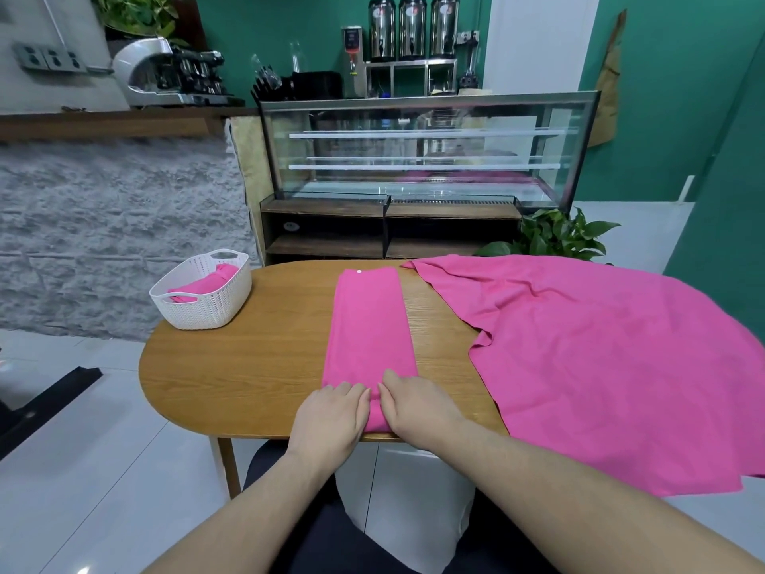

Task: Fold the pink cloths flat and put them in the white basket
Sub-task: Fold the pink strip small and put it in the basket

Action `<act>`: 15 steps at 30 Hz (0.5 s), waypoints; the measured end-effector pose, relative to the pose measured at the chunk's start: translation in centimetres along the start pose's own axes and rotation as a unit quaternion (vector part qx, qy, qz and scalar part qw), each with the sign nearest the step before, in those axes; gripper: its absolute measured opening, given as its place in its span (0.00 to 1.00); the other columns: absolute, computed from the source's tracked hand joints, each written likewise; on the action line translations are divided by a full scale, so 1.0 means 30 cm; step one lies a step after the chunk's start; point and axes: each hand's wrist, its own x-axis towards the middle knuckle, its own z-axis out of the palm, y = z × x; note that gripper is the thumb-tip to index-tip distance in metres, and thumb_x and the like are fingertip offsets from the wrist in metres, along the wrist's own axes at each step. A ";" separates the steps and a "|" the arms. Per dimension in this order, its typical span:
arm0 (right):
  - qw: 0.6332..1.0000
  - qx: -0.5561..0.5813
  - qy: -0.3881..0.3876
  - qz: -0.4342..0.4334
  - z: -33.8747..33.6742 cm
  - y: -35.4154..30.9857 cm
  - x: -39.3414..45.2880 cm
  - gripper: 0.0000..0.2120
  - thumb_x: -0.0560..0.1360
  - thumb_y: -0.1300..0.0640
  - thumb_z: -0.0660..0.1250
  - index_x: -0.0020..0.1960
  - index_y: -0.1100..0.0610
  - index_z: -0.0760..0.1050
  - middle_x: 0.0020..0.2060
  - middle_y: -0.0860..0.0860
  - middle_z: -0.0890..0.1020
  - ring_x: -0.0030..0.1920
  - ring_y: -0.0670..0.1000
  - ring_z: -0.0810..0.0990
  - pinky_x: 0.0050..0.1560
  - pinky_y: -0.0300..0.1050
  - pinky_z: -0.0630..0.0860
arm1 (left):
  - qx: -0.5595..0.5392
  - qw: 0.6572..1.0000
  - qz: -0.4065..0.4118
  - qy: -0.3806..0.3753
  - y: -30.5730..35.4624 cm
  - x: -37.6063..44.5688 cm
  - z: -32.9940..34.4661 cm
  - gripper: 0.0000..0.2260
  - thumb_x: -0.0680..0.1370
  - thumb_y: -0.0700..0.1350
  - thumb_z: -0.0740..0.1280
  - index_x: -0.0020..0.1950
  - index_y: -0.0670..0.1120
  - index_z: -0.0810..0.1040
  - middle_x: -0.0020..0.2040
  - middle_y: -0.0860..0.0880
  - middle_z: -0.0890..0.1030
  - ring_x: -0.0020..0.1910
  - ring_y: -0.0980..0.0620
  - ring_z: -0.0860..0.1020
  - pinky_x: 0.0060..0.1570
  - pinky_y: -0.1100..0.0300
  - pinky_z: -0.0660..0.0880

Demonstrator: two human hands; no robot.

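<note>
Item: folded strip of pink cloth [369,325], lying lengthwise on the wooden table [248,366], near end at the table's front edge

Hands: I read my left hand [331,416] and right hand [418,408] as pressing flat on that near end, fingers almost meeting; neither looks pinched on the fabric

Also present: unfolded pink cloth [600,366] spread to the right, draping over the edge; white basket [203,292] at far left, one folded pink cloth [198,285] already inside

Risk, my judgement: lifting the near end unevenly could skew the layers; the draped cloth's weight could slide it off

Pink cloths [369,325], white basket [203,302], brown table [248,366].
</note>
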 end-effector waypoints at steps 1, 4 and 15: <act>1.000 0.004 0.020 -0.017 0.001 0.002 -0.010 0.11 0.83 0.52 0.53 0.45 0.56 0.67 0.38 0.56 0.78 0.38 0.58 0.74 0.38 0.52 0.68 | -0.003 1.000 -0.005 -0.012 0.003 0.005 -0.008 0.18 0.83 0.47 0.45 0.39 0.50 0.69 0.31 0.51 0.71 0.27 0.45 0.71 0.29 0.49 0.72; 0.994 -0.056 0.087 -0.037 0.032 0.020 -0.039 0.12 0.80 0.51 0.58 0.40 0.54 0.69 0.37 0.51 0.74 0.38 0.54 0.71 0.38 0.51 0.70 | -0.059 0.998 -0.033 -0.018 0.028 0.025 -0.025 0.14 0.83 0.49 0.50 0.40 0.51 0.67 0.35 0.52 0.71 0.34 0.46 0.75 0.34 0.52 0.72; 0.999 -0.031 0.014 -0.008 0.003 0.001 0.025 0.23 0.80 0.48 0.48 0.41 0.60 0.76 0.36 0.57 0.79 0.38 0.60 0.78 0.41 0.53 0.77 | 0.056 0.998 -0.006 0.020 0.015 0.006 -0.016 0.13 0.82 0.46 0.55 0.39 0.50 0.73 0.37 0.51 0.73 0.35 0.47 0.71 0.34 0.51 0.67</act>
